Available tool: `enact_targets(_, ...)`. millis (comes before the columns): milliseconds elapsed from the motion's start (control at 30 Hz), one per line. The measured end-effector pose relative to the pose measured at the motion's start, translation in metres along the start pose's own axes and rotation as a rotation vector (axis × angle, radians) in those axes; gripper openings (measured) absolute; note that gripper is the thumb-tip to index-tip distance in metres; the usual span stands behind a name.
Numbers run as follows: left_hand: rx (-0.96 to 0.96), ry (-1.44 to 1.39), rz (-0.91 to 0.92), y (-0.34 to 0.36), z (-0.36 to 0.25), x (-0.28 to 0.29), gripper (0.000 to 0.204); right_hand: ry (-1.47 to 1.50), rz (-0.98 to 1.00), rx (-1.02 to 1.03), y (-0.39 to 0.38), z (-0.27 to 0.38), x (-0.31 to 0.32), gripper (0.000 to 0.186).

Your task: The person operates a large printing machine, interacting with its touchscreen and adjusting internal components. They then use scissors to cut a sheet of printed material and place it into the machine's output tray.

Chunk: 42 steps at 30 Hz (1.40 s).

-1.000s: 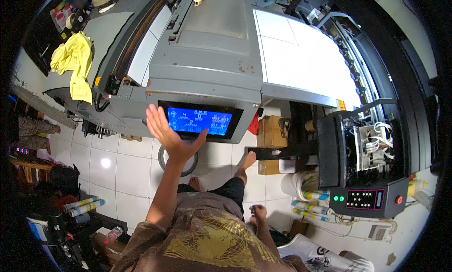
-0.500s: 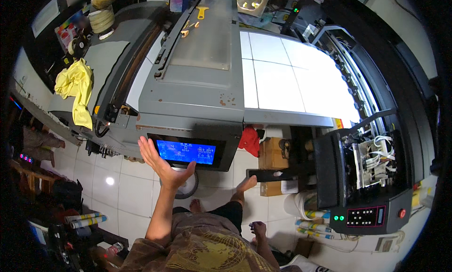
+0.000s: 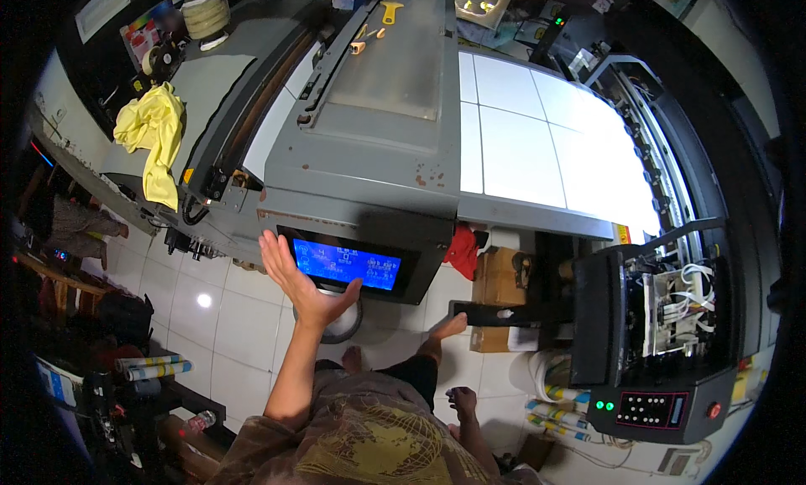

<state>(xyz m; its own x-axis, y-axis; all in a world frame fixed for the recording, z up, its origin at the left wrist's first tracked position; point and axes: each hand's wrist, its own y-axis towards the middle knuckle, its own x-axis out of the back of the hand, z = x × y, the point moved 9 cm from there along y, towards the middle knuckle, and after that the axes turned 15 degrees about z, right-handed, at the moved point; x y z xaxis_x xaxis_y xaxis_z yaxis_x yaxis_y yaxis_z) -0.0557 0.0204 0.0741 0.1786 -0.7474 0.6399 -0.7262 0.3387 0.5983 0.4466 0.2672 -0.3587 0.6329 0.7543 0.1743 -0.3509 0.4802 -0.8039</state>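
My left hand [image 3: 306, 279] rests with fingers stretched at the left edge of a lit blue touchscreen [image 3: 365, 263], its thumb over the lower part of the screen. The screen sits on the front of a grey machine housing [image 3: 361, 174]. Low at my side, my right hand [image 3: 462, 401] has its fingers curled round a small object, too small to make out.
A white-tiled bed [image 3: 520, 158] runs right to a black print carriage [image 3: 676, 305] above a button panel [image 3: 651, 409]. A yellow cloth [image 3: 155, 128] lies on the left. A red cloth [image 3: 462, 254] and cardboard boxes [image 3: 499, 275] are below. Another person [image 3: 84, 229] is at far left.
The whole view has shifted, showing more of the machine's far end than a second ago. My left hand stays at the screen's left edge, and my right hand stays low at my side.
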Motion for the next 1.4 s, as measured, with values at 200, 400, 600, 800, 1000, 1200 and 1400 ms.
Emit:
enact_targets(200,-0.01,-0.027,0.012,0.001,-0.001,0.0,0.133,0.015,0.002,-0.03,-0.004,-0.011,-0.007,0.022)
enact_targets(400,-0.022,-0.032,0.007,0.001,-0.002,0.0,0.132,0.031,0.006,-0.046,-0.01,-0.022,-0.011,0.021)
enact_targets(600,-0.024,0.004,-0.008,0.002,-0.002,0.001,0.127,0.014,0.018,0.027,-0.01,-0.017,-0.015,0.021)
enact_targets(800,-0.039,-0.009,-0.002,0.001,-0.003,0.001,0.13,0.049,0.028,-0.017,-0.012,-0.011,-0.017,0.018)
enact_targets(1000,-0.043,-0.013,-0.009,0.001,-0.002,0.001,0.127,0.004,0.019,-0.027,-0.013,-0.008,-0.015,0.019)
enact_targets(1200,-0.053,-0.025,-0.019,0.0,-0.001,0.0,0.124,0.038,0.022,0.011,-0.01,-0.013,-0.014,0.018)
enact_targets(1400,-0.008,-0.18,-0.068,-0.003,0.012,0.001,0.082,0.001,0.036,0.037,-0.007,-0.012,-0.015,0.018)
